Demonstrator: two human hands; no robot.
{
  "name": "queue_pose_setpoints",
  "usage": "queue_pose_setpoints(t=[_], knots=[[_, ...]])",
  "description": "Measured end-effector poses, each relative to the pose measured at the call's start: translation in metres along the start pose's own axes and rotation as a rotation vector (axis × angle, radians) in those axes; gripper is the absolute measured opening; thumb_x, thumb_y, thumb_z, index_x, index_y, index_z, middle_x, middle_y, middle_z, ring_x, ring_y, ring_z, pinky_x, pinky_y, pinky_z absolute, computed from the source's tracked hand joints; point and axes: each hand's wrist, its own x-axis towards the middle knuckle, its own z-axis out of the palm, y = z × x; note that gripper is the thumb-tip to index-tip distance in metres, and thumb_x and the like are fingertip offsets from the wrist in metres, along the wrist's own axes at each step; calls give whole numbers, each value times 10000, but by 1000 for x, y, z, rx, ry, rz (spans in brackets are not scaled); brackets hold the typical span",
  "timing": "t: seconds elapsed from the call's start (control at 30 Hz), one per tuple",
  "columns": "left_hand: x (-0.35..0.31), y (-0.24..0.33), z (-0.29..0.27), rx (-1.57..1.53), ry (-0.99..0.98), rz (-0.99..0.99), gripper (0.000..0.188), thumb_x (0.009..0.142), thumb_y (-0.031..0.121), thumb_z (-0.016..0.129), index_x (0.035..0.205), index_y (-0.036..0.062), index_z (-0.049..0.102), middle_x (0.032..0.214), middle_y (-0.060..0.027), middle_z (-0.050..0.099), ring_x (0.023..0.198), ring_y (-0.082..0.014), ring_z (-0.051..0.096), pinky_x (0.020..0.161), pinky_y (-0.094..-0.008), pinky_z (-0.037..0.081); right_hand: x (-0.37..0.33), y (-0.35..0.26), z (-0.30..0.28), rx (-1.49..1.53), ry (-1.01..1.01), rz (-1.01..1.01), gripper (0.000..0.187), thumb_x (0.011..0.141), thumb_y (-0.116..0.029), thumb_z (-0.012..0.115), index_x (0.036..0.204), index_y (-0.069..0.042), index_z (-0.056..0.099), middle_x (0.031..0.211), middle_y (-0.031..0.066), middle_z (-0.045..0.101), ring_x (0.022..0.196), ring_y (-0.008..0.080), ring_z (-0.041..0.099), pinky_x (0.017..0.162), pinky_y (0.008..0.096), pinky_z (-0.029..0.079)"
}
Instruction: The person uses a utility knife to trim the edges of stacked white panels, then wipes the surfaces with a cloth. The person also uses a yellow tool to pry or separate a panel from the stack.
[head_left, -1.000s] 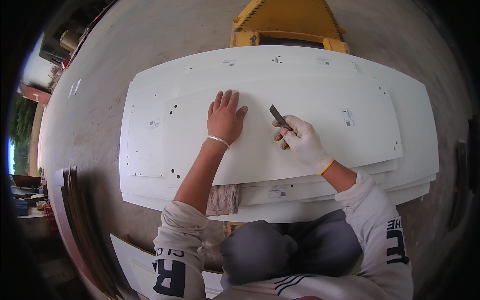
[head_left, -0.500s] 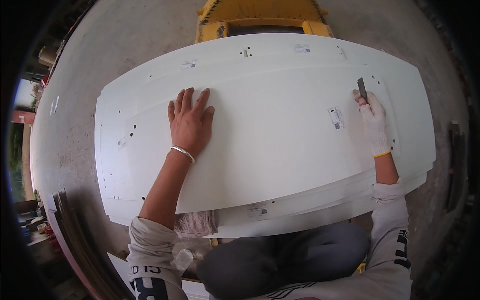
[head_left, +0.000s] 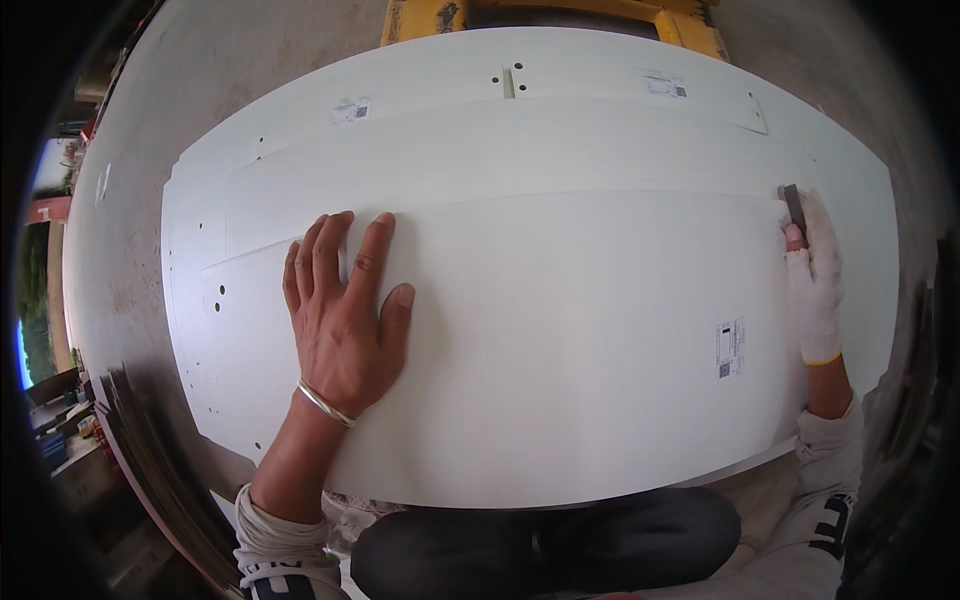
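Note:
A large white panel (head_left: 560, 330) lies on top of other white panels (head_left: 420, 150), its near edge over my lap. My left hand (head_left: 345, 320), bare with a silver bangle at the wrist, rests palm down on its left part, fingers spread. At the panel's right edge my right hand (head_left: 818, 270), in a white knitted glove, is closed round a flat dark bar (head_left: 794, 207), its thumb lying along it. Whether the bar is a file or a blade is too small to tell. A printed label (head_left: 730, 350) sits near the right hand.
Drilled holes (head_left: 219, 298) and more labels (head_left: 351, 110) mark the panels underneath. Beyond them stands a yellow metal frame (head_left: 690, 28). Dark long strips (head_left: 165, 460) are stacked on the floor at the left. A crumpled cloth (head_left: 350, 503) shows under the near edge.
The top panel has slid toward me, baring more of the panels behind it and covering those at the near edge. Both hands came nearer with it, and the view has shifted.

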Motion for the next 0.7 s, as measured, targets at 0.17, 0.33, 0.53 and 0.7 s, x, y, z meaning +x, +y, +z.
queue_pose_setpoints(t=[0.17, 0.33, 0.53, 0.7], knots=[[-1, -4, 2, 34, -40, 14, 581, 981, 364, 508, 1477, 65, 559, 1504, -231, 465, 1436, -440, 388, 1201, -567, 278, -15, -9, 2, 203, -9, 176, 409, 1032, 31, 484, 1434, 15, 555, 1388, 168, 645, 1369, 308, 557, 1143, 393, 447], [2, -4, 0, 35, -62, 16, 594, 1008, 397, 469, 1477, 40, 550, 1497, -249, 464, 1428, -450, 391, 1199, -567, 268, -16, -18, -6, -82, -96, -47, 217, 1031, 9, 469, 1199, 38, 604, 1350, 239, 658, 1398, 388, 528, 1152, 472, 429], [1, -4, 1, 19, -74, 2, 598, 1005, 394, 476, 1508, 74, 528, 1522, -245, 439, 1451, -452, 364, 1211, -581, 247, -5, -25, -11, -200, -181, -243, 106, 1007, -4, 477, 1021, 10, 581, 1343, 269, 661, 1392, 463, 519, 1136, 517, 424], [0, -3, 2, 53, -33, 6, 622, 991, 388, 546, 1518, 61, 505, 1545, -239, 419, 1454, -444, 362, 1196, -587, 292, -3, -27, -9, -197, -166, -237, 128, 993, 12, 480, 1064, 31, 585, 1371, 268, 643, 1351, 467, 553, 1104, 498, 453]])
